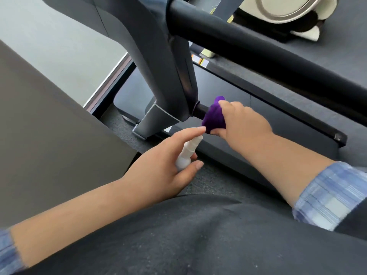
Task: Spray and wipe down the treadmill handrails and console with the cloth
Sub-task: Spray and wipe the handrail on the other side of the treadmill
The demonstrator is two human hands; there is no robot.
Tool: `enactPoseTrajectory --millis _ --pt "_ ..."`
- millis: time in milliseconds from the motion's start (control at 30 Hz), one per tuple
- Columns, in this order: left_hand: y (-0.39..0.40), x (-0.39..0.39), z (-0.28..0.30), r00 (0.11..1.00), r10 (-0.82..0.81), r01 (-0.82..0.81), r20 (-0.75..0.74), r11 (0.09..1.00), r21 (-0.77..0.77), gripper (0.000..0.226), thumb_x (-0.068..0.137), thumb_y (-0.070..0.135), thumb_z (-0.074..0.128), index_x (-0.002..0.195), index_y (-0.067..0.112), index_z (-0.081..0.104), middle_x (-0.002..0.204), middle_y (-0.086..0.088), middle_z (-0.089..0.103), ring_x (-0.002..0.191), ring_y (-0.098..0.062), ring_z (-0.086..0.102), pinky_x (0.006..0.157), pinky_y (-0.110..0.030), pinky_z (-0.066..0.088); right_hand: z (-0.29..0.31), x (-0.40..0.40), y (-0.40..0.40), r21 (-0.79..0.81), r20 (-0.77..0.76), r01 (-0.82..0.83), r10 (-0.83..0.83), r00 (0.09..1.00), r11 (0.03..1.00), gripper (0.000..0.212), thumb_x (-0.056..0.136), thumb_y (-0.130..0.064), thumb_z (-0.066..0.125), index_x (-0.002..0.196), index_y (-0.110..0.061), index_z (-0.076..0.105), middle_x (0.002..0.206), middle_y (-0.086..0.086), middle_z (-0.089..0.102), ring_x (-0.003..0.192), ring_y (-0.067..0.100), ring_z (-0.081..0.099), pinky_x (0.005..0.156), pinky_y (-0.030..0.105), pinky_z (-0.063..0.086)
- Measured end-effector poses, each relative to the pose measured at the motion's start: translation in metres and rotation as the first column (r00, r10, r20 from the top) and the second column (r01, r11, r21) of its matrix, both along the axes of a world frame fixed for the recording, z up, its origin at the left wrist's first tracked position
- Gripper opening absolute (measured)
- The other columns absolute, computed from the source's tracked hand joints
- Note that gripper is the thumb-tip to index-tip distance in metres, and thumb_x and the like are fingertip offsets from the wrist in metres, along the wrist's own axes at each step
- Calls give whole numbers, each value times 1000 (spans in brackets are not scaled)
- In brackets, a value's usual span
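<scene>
My right hand [241,126] grips a bunched purple cloth [213,117] wrapped round a short black handrail [200,112], just right of where the rail joins the grey treadmill upright [158,62]. My left hand [168,165] holds a small white spray bottle [187,153], with the index finger stretched over its top, and the nozzle end sits just below the cloth. A thick black upper handrail [258,54] runs diagonally across the top right, above both hands.
The dark treadmill deck [234,100] and its side rail [297,114] lie under the hands. A grey panel [49,126] fills the left side. Pale floor [59,46] shows at upper left. A round white and metal object [288,8] sits at top right. My dark clothing covers the bottom.
</scene>
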State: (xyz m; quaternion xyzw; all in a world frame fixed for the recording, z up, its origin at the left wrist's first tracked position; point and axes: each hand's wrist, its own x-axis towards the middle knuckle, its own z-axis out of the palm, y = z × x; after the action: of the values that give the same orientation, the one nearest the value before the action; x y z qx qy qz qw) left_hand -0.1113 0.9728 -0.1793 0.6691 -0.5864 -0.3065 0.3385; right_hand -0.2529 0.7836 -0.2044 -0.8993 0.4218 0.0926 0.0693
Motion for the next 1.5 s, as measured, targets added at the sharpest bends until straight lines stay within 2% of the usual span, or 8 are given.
enactPoseTrajectory --millis 267,533,700,867,1067,1233,1367,1500 --pt "2 18 -3 999 50 -50 4 999 3 60 87 36 66 129 60 30 99 34 56 86 9 59 74 -3 39 -8 25 15 -156 -75 4 -16 997 988 75 79 -59 72 131 -16 40 114 8 58 99 35 61 78 46 49" --pt "-11 7 -1 998 -61 62 -12 997 48 61 84 39 61 131 58 26 92 27 57 85 10 55 78 -12 42 -9 49 3 -10 8 57 -57 998 998 73 71 -72 65 125 -25 47 102 3 52 97 33 60 70 40 43" --pt "-16 8 3 992 -119 119 -38 993 12 61 85 44 58 133 58 24 91 26 57 84 9 55 77 -21 47 9 -14 1 44 -13 182 -182 983 982 81 68 -77 68 131 -31 48 119 1 58 108 29 60 84 44 53" --pt "-7 28 0 996 -87 87 -29 996 -9 62 84 42 61 134 57 26 93 22 60 83 10 58 74 -7 41 11 -34 8 -15 -49 177 -178 983 984 78 71 -72 71 131 -29 47 122 3 60 108 31 60 87 46 52" --pt "0 47 1 996 -68 67 -61 998 -21 61 85 40 63 136 52 31 95 18 60 82 4 60 72 -4 40 -8 39 9 -39 36 64 -62 997 997 72 72 -69 72 126 -26 49 117 3 60 106 33 61 84 44 49" --pt "0 53 6 995 -97 97 -19 995 -11 67 86 31 68 136 55 30 92 20 60 86 6 58 75 -3 39 -18 72 10 -25 -49 128 -129 990 991 88 73 -74 62 141 -26 35 159 9 25 140 37 35 109 63 28" --pt "-15 38 6 988 -156 156 -23 988 -7 67 87 32 70 136 53 30 92 21 61 89 1 60 77 -6 41 -10 59 14 -57 30 126 -124 992 990 49 84 -57 59 119 -24 51 113 3 58 108 30 58 97 50 41" --pt "-36 10 6 957 -290 291 23 955 -58 63 81 51 57 139 51 32 93 19 61 83 1 62 74 -9 44 5 27 12 -17 56 144 -143 988 989 40 86 -41 65 119 -21 53 113 3 59 108 28 59 89 43 45"
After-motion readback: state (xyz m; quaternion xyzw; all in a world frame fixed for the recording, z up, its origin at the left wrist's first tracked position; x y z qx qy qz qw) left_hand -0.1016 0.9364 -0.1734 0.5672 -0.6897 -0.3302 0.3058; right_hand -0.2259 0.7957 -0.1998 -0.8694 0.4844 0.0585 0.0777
